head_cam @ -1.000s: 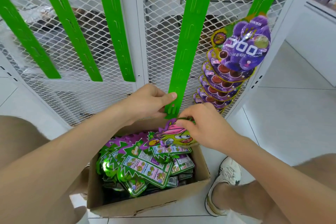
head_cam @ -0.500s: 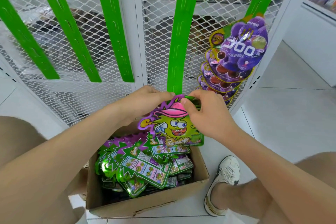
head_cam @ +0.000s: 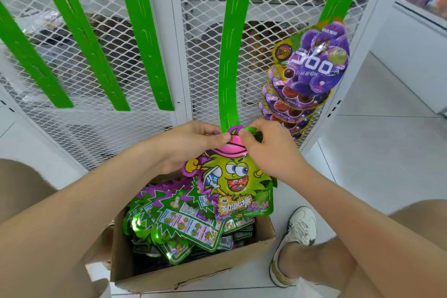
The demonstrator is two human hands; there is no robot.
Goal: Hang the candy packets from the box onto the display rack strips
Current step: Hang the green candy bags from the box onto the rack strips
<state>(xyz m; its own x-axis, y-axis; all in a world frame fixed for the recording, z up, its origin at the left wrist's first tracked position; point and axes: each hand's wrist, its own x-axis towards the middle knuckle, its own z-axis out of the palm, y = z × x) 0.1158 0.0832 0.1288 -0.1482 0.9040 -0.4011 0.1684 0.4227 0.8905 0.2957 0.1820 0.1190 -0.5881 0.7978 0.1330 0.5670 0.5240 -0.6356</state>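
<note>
1. The candy packet, green with a cartoon face and a pink cap, is held upright above the box. Its top edge meets the lower end of the middle green strip.
2. The packet's long axis runs top to bottom, roughly in line with the strip above it. The body of the packet hangs below the fingers and the strip rises above them.
3. The left hand pinches the top of the packet from the left, thumb on the front face and the other fingers curled behind. Whether those fingers also hold the strip's end cannot be told.
4. The right hand pinches the same top edge from the right, its thumb just beside the left thumb. Both hands are equally near the strip's end.
5. The hang hole and the strip's tab are hidden behind the thumbs, so it cannot be told whether the packet is hooked.
6. Judgement: the hanging step is in hand. The next move calls for the top edge to be guided onto the strip's lowest tab.
7. The box on the floor holds many more green packets.
8. The strip to the right carries a column of purple packets. The three strips to the left are bare where visible.
9. A white shoe stands just beside the box.
</note>
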